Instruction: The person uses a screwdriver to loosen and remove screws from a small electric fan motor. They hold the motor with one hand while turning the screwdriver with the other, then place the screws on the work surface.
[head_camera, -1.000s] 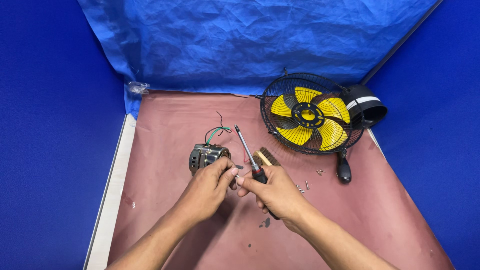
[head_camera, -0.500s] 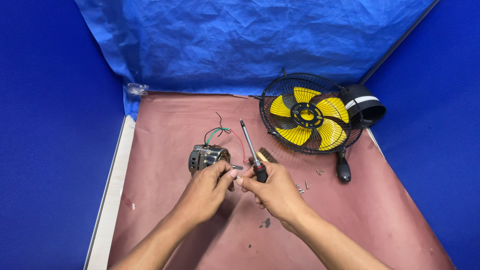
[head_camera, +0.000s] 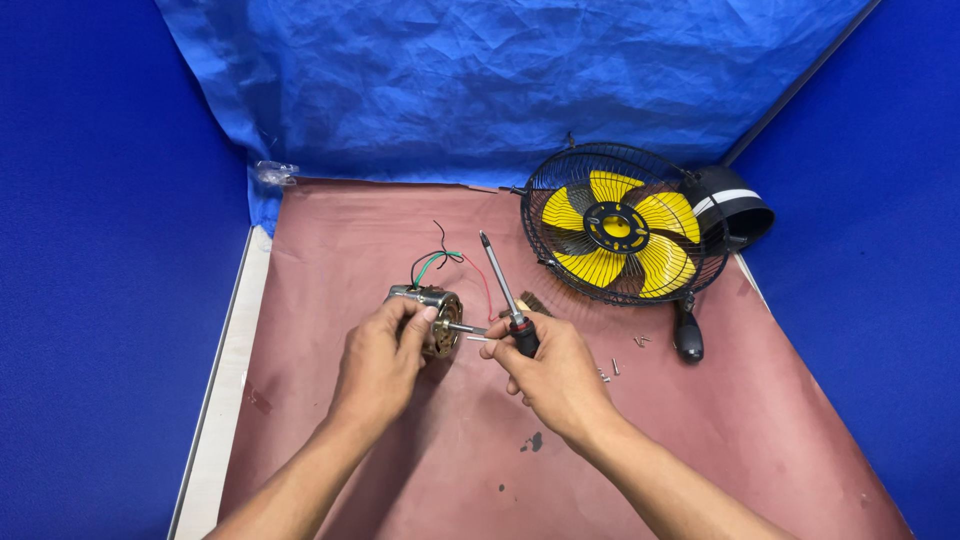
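Item: small fan motor (head_camera: 430, 318), wires trailing, gripped by left hand (head_camera: 380, 362) above the worktop (head_camera: 330, 240). Right hand (head_camera: 553, 370) clenched round screwdriver (head_camera: 505, 297), also pinching a small screw. Risks: screw slips from fingertips and joins loose screws (head_camera: 610, 370); upright screwdriver tip snags wires.

Small metal fan motor (head_camera: 432, 312) with loose coloured wires, shaft sideways, black-handled screwdriver (head_camera: 508, 300) beside it, blade tilted up
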